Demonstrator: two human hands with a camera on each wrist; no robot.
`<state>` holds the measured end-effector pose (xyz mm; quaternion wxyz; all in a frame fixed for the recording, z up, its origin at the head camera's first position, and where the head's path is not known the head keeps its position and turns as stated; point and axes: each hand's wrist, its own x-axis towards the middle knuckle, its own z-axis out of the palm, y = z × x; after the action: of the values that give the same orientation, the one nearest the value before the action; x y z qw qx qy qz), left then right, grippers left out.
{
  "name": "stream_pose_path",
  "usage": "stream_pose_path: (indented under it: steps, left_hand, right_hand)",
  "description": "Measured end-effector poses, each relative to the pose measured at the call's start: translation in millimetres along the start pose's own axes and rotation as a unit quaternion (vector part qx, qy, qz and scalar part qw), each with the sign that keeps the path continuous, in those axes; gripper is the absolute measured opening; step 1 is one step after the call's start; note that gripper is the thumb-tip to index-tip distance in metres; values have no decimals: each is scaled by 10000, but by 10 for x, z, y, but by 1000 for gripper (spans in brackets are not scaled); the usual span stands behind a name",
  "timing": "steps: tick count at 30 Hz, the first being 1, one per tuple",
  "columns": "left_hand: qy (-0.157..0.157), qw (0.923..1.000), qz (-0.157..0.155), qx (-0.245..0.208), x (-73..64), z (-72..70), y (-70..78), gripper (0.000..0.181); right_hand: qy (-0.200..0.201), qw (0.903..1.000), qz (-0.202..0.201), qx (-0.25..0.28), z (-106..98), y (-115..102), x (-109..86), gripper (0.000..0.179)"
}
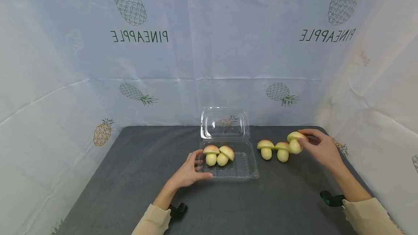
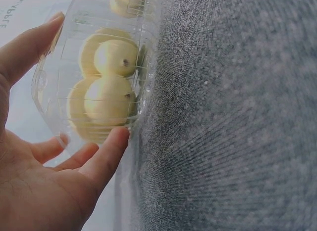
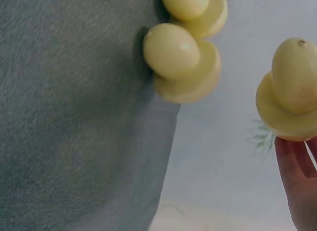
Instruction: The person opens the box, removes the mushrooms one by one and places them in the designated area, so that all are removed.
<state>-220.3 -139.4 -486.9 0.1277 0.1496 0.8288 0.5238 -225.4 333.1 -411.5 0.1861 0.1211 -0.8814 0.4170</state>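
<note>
At the left front corner of a clear plastic clamshell container (image 1: 243, 166), my left hand (image 1: 189, 171) rests with spread fingers, thumb along the front rim and fingers by the left side. The left wrist view shows those fingers (image 2: 106, 159) touching the clear wall. Two yellow toy mushrooms with reddish cap tops, one upright (image 1: 211, 157) and one tilted (image 1: 225, 155), lie inside at the left. My right hand (image 1: 323, 149) pinches another toy mushroom (image 1: 295, 144) by its cap, held above the table. Two more toy mushrooms (image 1: 266, 149) (image 1: 282, 151) lie right of the container.
The container's lid (image 1: 225, 124) stands raised at the back, hinged to the base. A dark grey cloth (image 1: 147, 169) covers the table. White fabric with pineapple prints (image 1: 209, 53) hangs behind and along the sides. Each wrist bears a black strap mount (image 1: 177, 211).
</note>
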Motion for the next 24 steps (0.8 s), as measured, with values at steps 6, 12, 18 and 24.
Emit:
stream_pose_path:
  steps: [6,12,18,24]
  left_hand:
    - [10,10000,28,16,2,2,-12,98]
    - [-15,10000,56,10,1,4,-19,100]
    - [-11,10000,62,19,-4,7,-12,98]
    - [-11,10000,45,-18,0,1,-9,98]
  right_hand:
    - [21,10000,58,30,-34,134,-5,38]
    - [-13,9998,170,-98,-40,250,-28,40]
    - [-126,9987,417,-275,-32,371,-46,43]
    - [-255,9971,616,-378,-10,492,-38,46]
